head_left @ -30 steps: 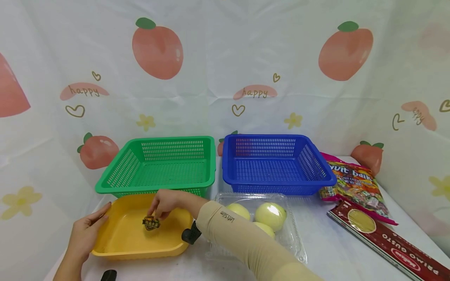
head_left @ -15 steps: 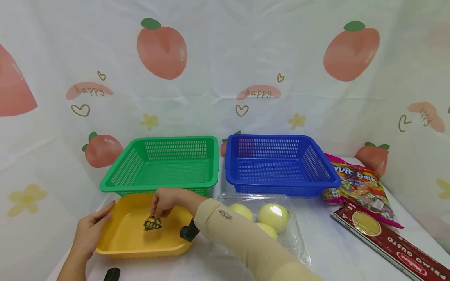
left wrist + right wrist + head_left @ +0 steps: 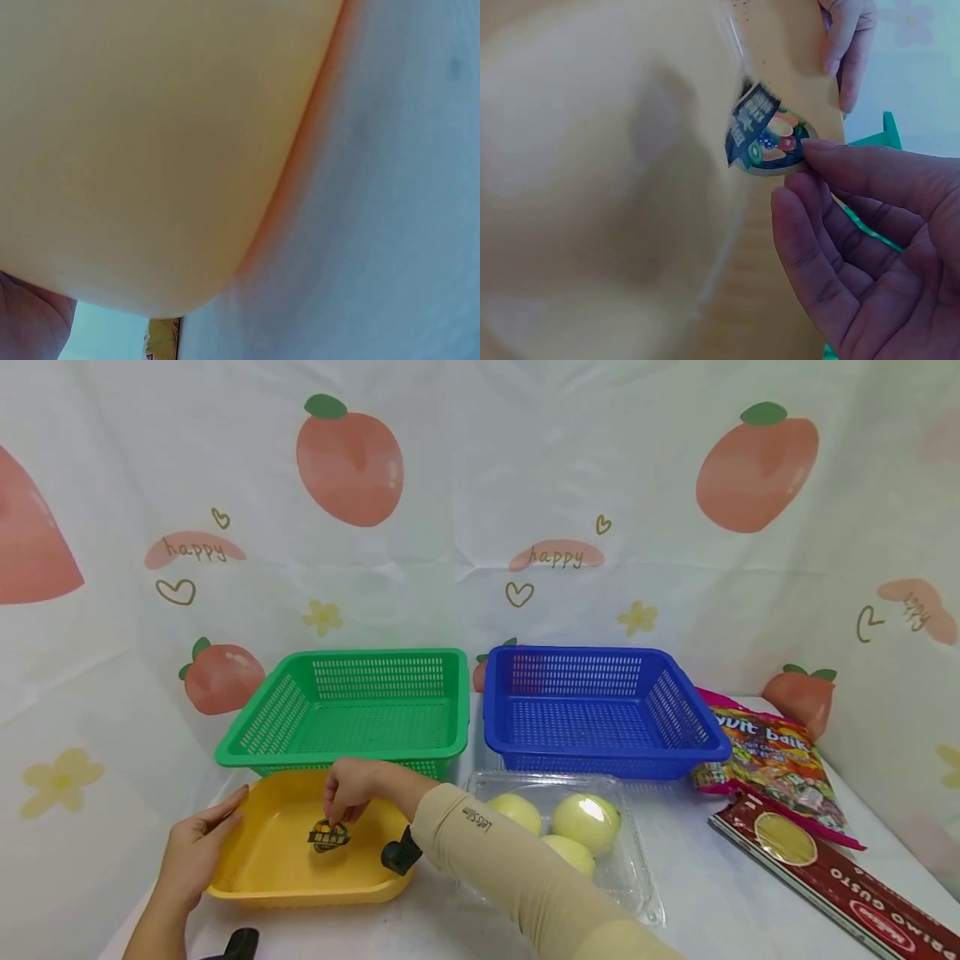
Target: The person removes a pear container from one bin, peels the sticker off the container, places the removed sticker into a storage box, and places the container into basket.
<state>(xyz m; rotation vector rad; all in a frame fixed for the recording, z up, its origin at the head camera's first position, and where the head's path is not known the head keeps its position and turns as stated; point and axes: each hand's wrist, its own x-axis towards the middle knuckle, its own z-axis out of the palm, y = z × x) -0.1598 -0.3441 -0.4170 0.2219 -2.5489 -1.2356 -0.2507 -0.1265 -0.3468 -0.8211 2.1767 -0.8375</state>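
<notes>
A yellow plastic basin (image 3: 270,877) stands at the front left. My left hand (image 3: 193,852) grips its left rim; in the left wrist view the basin's outer wall (image 3: 150,150) fills most of the picture. Over the basin's floor, my right hand (image 3: 356,789) pinches a small round sticker (image 3: 328,836) between thumb and fingertips. The right wrist view shows the sticker (image 3: 772,139) has fruit pictures and a dark banner with pale lettering. Its edge lies under the thumb tip. The other right fingers are curled loosely below it.
Behind stand a green basket (image 3: 375,752) and a blue basket (image 3: 600,750). A clear plastic box (image 3: 637,868) with several pale yellow-green round fruits (image 3: 585,823) lies under the right forearm. At right are a candy bag (image 3: 780,768) and a dark red spaghetti pack (image 3: 832,877).
The sticker has tilted in the right fingers and turned its face back toward the head camera. Both hands stay at the basin. The whole head view has shifted slightly.
</notes>
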